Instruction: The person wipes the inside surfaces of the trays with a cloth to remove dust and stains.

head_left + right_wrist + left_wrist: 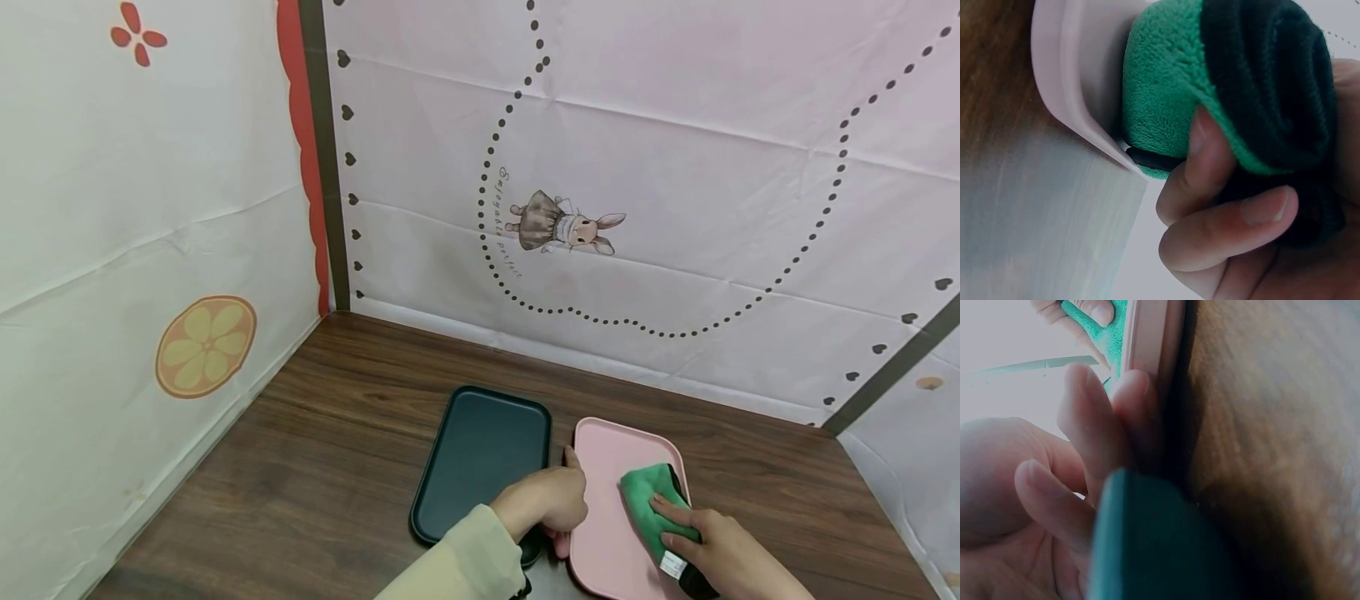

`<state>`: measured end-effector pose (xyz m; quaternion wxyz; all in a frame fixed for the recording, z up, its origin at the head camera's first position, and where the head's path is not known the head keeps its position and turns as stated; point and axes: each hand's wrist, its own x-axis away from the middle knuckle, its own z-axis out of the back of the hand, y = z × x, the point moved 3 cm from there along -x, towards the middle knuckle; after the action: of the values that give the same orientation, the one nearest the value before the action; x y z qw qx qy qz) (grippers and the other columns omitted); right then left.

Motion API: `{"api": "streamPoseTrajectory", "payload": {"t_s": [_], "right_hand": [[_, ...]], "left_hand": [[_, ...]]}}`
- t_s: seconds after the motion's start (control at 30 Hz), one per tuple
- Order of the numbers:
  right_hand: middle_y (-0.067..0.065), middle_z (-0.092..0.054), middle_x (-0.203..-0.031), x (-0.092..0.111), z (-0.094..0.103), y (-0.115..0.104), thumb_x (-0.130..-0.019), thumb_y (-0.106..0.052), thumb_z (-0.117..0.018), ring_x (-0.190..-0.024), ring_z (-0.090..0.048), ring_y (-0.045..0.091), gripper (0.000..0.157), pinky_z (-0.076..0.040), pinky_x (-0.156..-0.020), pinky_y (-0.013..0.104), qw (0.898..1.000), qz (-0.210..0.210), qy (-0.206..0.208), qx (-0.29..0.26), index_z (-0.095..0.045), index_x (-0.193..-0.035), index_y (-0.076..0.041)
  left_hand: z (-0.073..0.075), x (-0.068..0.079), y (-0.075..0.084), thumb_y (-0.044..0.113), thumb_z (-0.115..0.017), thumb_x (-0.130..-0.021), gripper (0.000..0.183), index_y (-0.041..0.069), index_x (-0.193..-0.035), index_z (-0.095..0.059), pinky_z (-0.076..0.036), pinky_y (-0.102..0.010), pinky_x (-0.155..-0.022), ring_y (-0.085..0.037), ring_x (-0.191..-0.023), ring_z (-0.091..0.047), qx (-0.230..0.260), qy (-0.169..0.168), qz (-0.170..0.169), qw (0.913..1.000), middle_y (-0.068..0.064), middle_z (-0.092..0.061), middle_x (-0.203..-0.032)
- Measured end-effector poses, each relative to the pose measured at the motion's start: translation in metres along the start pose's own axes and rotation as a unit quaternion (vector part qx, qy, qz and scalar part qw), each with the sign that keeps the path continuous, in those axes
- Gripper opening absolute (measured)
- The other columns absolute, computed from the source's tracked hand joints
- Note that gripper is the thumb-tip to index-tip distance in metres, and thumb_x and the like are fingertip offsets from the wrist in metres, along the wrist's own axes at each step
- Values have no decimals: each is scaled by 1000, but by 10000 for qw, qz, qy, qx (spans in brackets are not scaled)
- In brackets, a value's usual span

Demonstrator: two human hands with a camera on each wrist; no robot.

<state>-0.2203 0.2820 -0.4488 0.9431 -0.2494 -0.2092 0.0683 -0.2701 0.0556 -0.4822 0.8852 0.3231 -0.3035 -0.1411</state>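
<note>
A pink tray [611,508] lies on the table. My left hand [553,498] is at its left rim, one finger pointing forward along the edge; in the left wrist view the fingers [1092,415] hold the rim, with a fingertip against the outer wall. My right hand [723,542] grips a folded green cloth [651,504] with black edging and a white label, which rests on the right part of the tray. In the right wrist view the right-hand fingers [1229,231] curl round the cloth's dark edge. Part of the tray's near end is out of view.
Left of the pink tray lies a dark green tray [487,458], partly under my left forearm. The wooden table [322,467] meets printed cloth walls [675,208] at the back and sides. Between the trays runs a narrow gap.
</note>
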Motion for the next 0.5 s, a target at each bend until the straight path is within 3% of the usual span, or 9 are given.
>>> {"api": "streamPoseTrajectory", "payload": {"t_s": [0.5], "right_hand": [[25,-51,-153,0,-1,6,-99,-33,-69,-135,-51,55,60,-50,-101,65,9990,304,-316,-54,-54,-150,-5]], "left_hand": [[1,1,1,7,-54,-100,81,2,-166,-7,-36,-25,-38,-15,-34,-52,-1,-34,43,10000,-12,-68,-51]]}}
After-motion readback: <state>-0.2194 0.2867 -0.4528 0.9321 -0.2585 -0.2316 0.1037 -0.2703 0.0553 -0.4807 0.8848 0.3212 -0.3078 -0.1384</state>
